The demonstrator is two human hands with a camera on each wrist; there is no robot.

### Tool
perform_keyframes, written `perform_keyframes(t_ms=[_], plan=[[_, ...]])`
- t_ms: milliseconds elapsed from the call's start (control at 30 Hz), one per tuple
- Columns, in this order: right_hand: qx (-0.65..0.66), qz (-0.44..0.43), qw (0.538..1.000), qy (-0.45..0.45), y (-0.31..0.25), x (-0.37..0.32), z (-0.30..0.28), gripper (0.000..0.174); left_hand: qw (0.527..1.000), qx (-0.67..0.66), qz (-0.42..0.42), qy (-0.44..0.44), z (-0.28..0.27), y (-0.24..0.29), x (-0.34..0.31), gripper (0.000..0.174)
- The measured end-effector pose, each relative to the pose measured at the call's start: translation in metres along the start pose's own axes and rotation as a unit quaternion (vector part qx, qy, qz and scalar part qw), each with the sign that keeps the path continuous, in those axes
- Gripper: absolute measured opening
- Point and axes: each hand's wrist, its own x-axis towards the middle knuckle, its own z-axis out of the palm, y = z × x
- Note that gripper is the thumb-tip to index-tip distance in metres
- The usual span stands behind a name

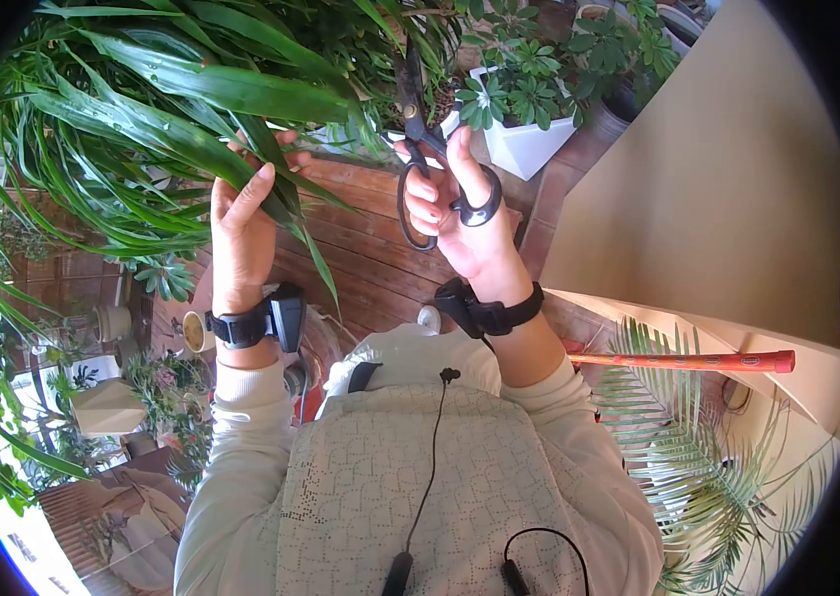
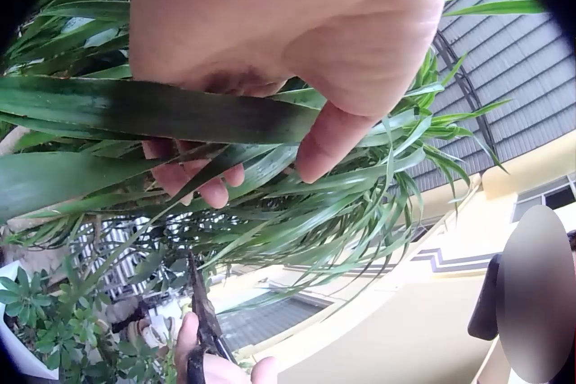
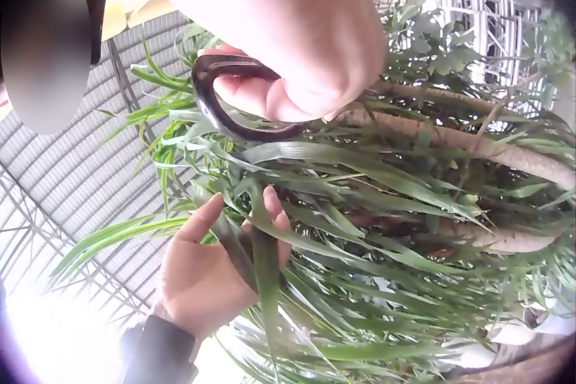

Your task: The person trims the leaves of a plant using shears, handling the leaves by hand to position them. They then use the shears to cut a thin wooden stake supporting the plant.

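My left hand (image 1: 241, 238) pinches long, strap-shaped green leaves (image 1: 266, 94), thumb on the near side and fingers behind. In the left wrist view one broad leaf (image 2: 207, 112) crosses under the palm, between thumb and fingers. To the right, my right hand (image 1: 479, 243) holds black-handled scissors (image 1: 412, 111), with the thumb through one loop and fingers at the other. The two loops stand apart, and the dark blades point away from me beside the foliage. One dark handle loop (image 3: 209, 100) shows in the right wrist view; the blades are hidden there.
A dense leafy plant (image 1: 112, 169) fills the upper left. Beyond the scissors, a white pot (image 1: 529, 149) stands with a small-leaved shrub. A beige panel (image 1: 698, 189) rises at the right, above a red-orange pole (image 1: 688, 362) and palm fronds (image 1: 678, 417). Reddish wooden boards (image 1: 360, 258) lie below.
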Motion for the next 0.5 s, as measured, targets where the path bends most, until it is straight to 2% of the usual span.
perform_keyframes(t_ms=[367, 500], plan=[[-0.003, 0.005, 0.999, 0.047, 0.008, -0.013, -0.009, 0.058, 1.0, 0.005, -0.002, -0.007, -0.01, -0.005, -0.002, 0.049], [-0.009, 0.021, 0.997, 0.067, 0.013, -0.028, -0.021, 0.054, 0.999, 0.029, -0.031, 0.028, -0.018, -0.008, -0.012, 0.042]])
